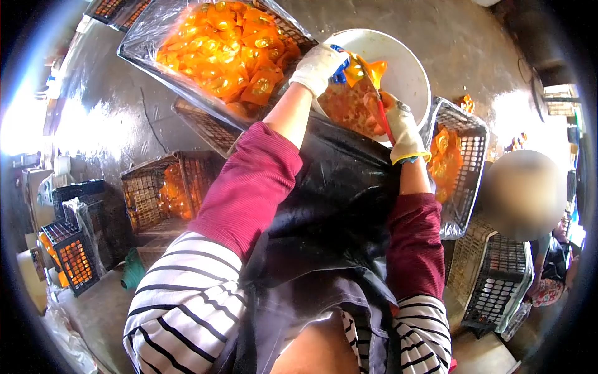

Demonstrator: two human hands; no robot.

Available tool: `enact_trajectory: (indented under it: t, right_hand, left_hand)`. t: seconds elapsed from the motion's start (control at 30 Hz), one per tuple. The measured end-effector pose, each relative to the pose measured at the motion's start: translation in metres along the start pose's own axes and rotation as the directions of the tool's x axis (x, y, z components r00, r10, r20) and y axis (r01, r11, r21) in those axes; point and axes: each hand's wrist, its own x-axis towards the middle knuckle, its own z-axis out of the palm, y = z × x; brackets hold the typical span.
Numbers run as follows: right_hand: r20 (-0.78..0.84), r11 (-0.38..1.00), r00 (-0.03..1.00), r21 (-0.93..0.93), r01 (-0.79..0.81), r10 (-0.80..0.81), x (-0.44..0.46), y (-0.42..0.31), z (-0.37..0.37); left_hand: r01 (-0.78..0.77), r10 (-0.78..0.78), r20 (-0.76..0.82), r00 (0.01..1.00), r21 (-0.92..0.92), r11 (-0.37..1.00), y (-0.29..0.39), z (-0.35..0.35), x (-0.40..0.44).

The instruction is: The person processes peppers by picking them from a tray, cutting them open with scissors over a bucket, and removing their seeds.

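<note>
My left hand [319, 67], in a white glove with blue fingertips, pinches a shiny orange packet [375, 68] over a large white bucket [408, 59]. My right hand [403, 131], in a whitish glove with a yellow cuff, is closed around red-handled scissors [382, 119]. Their blades reach up to the packet; whether they are cutting into it I cannot tell. Reddish-orange contents [349, 111] lie inside the bucket. Left of my left hand, a plastic-lined crate [140, 43] is heaped with similar orange packets [218, 53].
At the right stands a lined crate [470, 168] with orange pieces. Another crate [146, 202] holding orange packets is on the left, beyond black crates [78, 262]. Stacked crates [498, 283] stand lower right, near another person [551, 262]. The floor [118, 106] looks wet and shiny.
</note>
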Motion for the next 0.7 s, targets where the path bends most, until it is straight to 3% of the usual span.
enact_trajectory:
  t: [0.1,0.13,0.17,0.2,0.23,0.37,0.5,0.6,0.63,0.7]
  right_hand:
    - [0.081,0.965,0.987,0.212,-0.153,0.139,-0.011,-0.021,-0.003]
    - [0.082,0.952,0.986,0.261,-0.16,0.143,-0.009,-0.019,-0.003]
    - [0.085,0.936,0.985,0.309,-0.167,0.147,-0.008,-0.016,-0.003]
    - [0.086,0.919,0.989,0.368,-0.142,0.119,-0.007,-0.014,-0.004]
    - [0.087,0.897,0.992,0.426,-0.118,0.09,-0.007,-0.012,-0.004]
    - [0.088,0.822,0.991,0.554,-0.132,0.1,-0.009,-0.019,0.002]
    - [0.155,0.849,0.983,0.503,-0.164,0.098,-0.005,-0.01,0.001]
    - [0.167,0.9,0.982,0.41,-0.148,0.086,-0.002,-0.007,0.002]
    - [0.165,0.91,0.984,0.391,-0.133,0.073,-0.001,-0.006,0.003]
    - [0.161,0.918,0.985,0.381,-0.114,0.056,-0.001,-0.005,0.005]
  left_hand:
    - [-0.043,0.06,-0.17,0.984,0.102,0.994,-0.001,0.008,0.007]
    - [-0.005,-0.017,-0.058,0.998,-0.359,0.933,-0.002,0.014,0.009]
    - [0.085,-0.038,0.08,0.996,-0.736,0.672,0.0,0.019,0.007]
    - [0.202,0.005,0.211,0.977,-0.941,0.271,0.004,0.021,0.006]
    - [0.255,0.102,0.266,0.959,-0.961,0.11,0.006,0.024,0.004]
    - [0.218,0.105,0.225,0.969,-0.973,0.075,0.016,0.034,0.001]
    - [0.201,-0.024,0.2,0.98,-0.965,0.17,0.005,0.047,0.006]
    - [0.148,0.041,0.158,0.987,-0.973,0.178,-0.003,0.053,0.009]
    - [0.148,0.013,0.171,0.985,-0.885,0.441,-0.008,0.053,0.013]
    - [0.061,0.013,0.137,0.99,-0.523,0.85,-0.016,0.047,0.017]
